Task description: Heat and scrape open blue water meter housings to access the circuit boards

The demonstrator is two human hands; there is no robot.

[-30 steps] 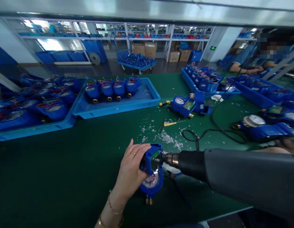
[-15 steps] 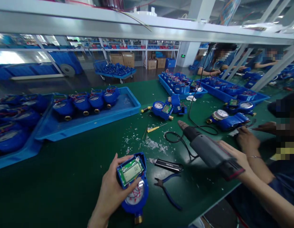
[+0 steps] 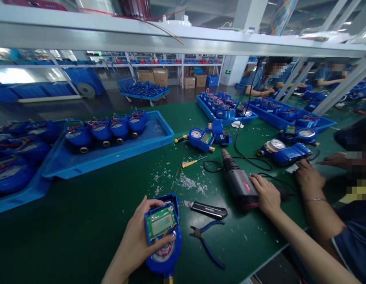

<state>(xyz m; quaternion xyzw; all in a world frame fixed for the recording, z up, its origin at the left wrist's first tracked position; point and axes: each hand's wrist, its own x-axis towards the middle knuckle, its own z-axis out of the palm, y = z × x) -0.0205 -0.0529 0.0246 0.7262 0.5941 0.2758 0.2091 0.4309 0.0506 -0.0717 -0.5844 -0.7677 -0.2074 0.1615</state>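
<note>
My left hand [image 3: 140, 232] is wrapped round a blue meter [image 3: 178, 252] with a green circuit board and a small display; its thumb lies over the round dial with red wires. Further right, my right hand [image 3: 267, 193] is closed on the rear of a grey heat gun [image 3: 240, 185], which lies low at the green table with its nozzle pointing away. Between the hands are a black utility knife [image 3: 208, 209] and blue-handled cutters [image 3: 210, 246]. A yellow screwdriver [image 3: 190, 162] lies beyond them, beside whitish scraps [image 3: 191, 183].
A blue tray [image 3: 117, 159] with several meters stands at the left, another [image 3: 209, 112] at the back. More meters [image 3: 197, 136] and a black cable [image 3: 236, 138] lie on the table [image 3: 82, 221]. At the right, another person's hands [image 3: 311, 177] work near a blue meter [image 3: 292, 154].
My right hand has lowered the heat gun to the table and turned its nozzle further away. The meter in my left hand has shifted slightly down and left.
</note>
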